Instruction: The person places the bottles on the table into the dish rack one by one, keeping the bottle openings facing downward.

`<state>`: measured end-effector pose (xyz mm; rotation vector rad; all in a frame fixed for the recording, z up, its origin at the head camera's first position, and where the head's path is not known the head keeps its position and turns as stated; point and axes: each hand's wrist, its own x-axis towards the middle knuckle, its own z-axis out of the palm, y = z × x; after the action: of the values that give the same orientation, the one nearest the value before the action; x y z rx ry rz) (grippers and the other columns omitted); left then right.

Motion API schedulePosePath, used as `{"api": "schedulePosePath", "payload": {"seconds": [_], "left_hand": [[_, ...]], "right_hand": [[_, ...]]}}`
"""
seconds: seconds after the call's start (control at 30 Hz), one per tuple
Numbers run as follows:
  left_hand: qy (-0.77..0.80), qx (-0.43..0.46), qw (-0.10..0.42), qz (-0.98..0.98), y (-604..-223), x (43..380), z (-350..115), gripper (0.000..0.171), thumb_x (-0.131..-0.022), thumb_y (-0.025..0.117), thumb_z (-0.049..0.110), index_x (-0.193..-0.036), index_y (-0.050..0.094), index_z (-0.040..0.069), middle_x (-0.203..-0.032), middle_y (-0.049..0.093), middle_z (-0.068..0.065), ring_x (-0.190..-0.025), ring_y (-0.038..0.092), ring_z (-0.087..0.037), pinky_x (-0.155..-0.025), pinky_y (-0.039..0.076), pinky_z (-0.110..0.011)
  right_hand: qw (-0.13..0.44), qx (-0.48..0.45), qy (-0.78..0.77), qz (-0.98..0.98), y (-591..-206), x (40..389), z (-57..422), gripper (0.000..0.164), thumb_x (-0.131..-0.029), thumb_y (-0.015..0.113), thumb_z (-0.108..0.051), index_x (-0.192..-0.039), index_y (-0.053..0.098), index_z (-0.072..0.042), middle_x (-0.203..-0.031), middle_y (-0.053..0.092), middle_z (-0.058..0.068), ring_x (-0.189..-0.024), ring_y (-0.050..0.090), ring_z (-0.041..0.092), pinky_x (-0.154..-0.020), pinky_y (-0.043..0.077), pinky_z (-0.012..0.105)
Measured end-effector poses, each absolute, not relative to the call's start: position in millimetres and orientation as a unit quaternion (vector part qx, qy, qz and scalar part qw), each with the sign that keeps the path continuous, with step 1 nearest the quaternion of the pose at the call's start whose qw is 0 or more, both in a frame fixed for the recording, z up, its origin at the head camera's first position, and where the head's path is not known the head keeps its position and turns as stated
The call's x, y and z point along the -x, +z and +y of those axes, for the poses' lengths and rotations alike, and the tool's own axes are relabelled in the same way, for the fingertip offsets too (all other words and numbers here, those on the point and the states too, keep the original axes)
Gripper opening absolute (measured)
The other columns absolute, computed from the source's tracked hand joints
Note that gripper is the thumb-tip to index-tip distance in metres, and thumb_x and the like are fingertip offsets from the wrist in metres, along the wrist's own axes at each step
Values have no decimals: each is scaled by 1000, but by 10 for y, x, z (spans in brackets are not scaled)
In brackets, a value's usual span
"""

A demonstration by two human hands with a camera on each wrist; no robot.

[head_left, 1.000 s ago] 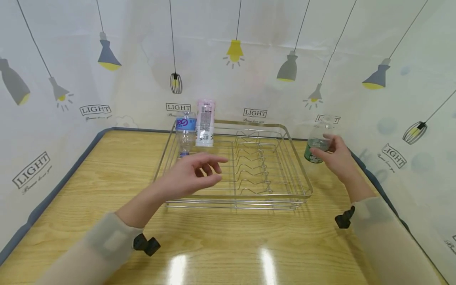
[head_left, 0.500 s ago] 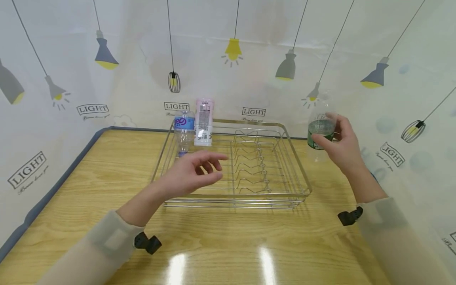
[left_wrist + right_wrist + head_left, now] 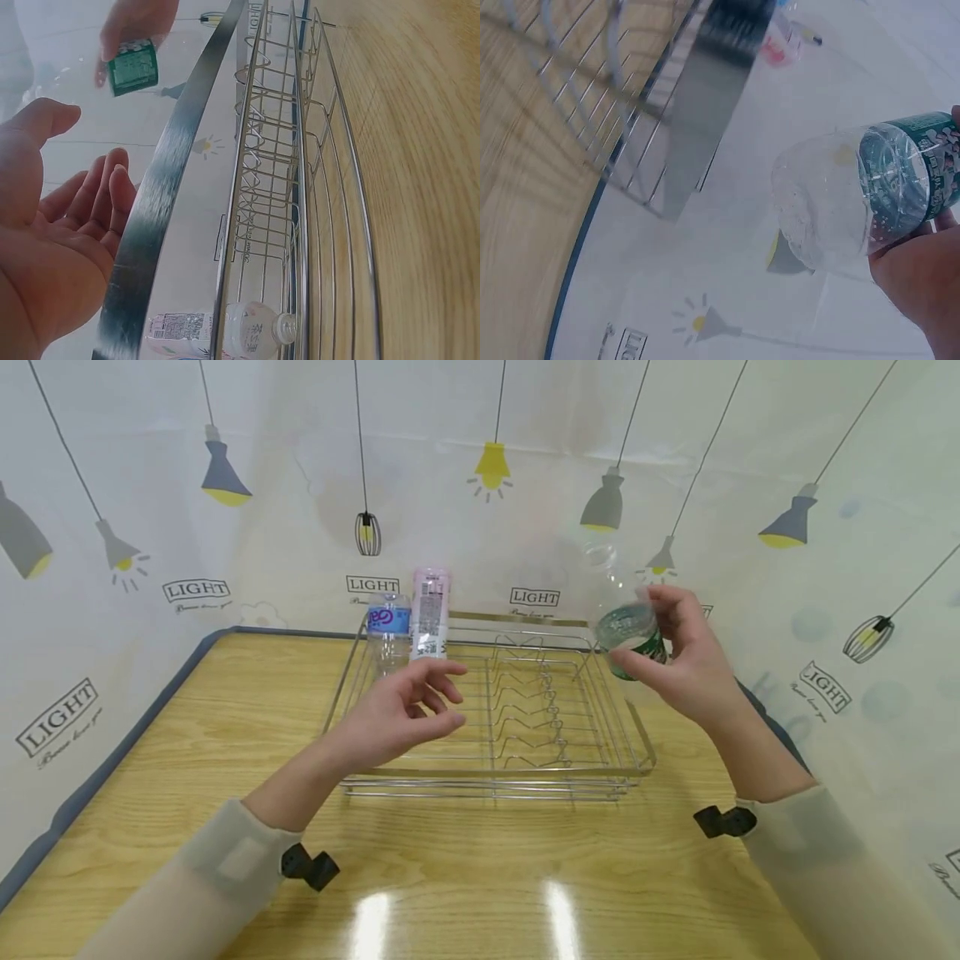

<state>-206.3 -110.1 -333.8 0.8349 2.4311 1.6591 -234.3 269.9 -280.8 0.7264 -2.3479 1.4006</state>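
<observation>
My right hand [image 3: 686,664] grips a clear plastic bottle [image 3: 630,631] with a green label, held up over the right rear corner of a wire dish rack [image 3: 525,770]. In the right wrist view the clear end of the bottle [image 3: 817,199] points toward the rack's metal rim [image 3: 705,112]. My left hand [image 3: 397,710] hovers over the rack's left part, fingers loosely bent and holding nothing. Behind it in the rack stand a clear bottle [image 3: 388,635] with a blue label and a pink-and-white bottle [image 3: 431,614], both neck down.
The rack sits on a wooden table [image 3: 450,877], with a row of bent wire dividers [image 3: 532,718] along its right half. A white sheet [image 3: 300,527] printed with lamps stands behind and around the table. A small black camera hangs at each sleeve cuff.
My right hand has lifted the green-labelled bottle from right of the rack, then carried it left, tilting its top leftward. My left hand has shifted only slightly.
</observation>
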Motion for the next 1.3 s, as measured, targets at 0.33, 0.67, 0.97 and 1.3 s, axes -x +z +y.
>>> {"api": "schedulePosePath", "payload": {"seconds": [0.33, 0.67, 0.97, 1.3], "left_hand": [[610, -245, 59, 751, -3321, 2123, -1053, 60, -99, 80, 9, -153, 55, 9, -133, 65, -17, -111, 70, -28, -86, 67, -35], [643, -261, 69, 717, -3290, 2132, -953, 68, -97, 81, 6, -158, 52, 14, -145, 60, -18, -127, 67, -35, -96, 66, -39], [652, -281, 36, 703, -3326, 2103, -980, 64, -96, 81, 6, -154, 55, 17, -143, 63, -12, -131, 63, -44, -99, 64, -46], [661, -283, 36, 694, -3363, 2096, -1054, 69, -93, 82, 2, -155, 53, 12, -145, 66, -11, -131, 64, -36, -96, 62, -39]], "right_hand": [[53, -283, 436, -853, -2843, 2222, 2221, 74, -94, 84, -8, -157, 44, -10, -144, 58, 11, -124, 58, 25, -98, 53, 22], [-6, -333, 428, -840, -2956, 2210, 1839, 73, -91, 91, -14, -151, 49, -13, -136, 63, 10, -123, 63, 26, -105, 56, 43], [-21, -360, 401, -842, -2982, 2214, 1728, 68, -92, 92, -21, -148, 55, -15, -132, 68, 3, -121, 65, 20, -111, 54, 49], [-33, -368, 399, -839, -3005, 2253, 1776, 69, -93, 90, -20, -152, 54, -15, -144, 65, 3, -129, 63, 22, -115, 52, 52]]}}
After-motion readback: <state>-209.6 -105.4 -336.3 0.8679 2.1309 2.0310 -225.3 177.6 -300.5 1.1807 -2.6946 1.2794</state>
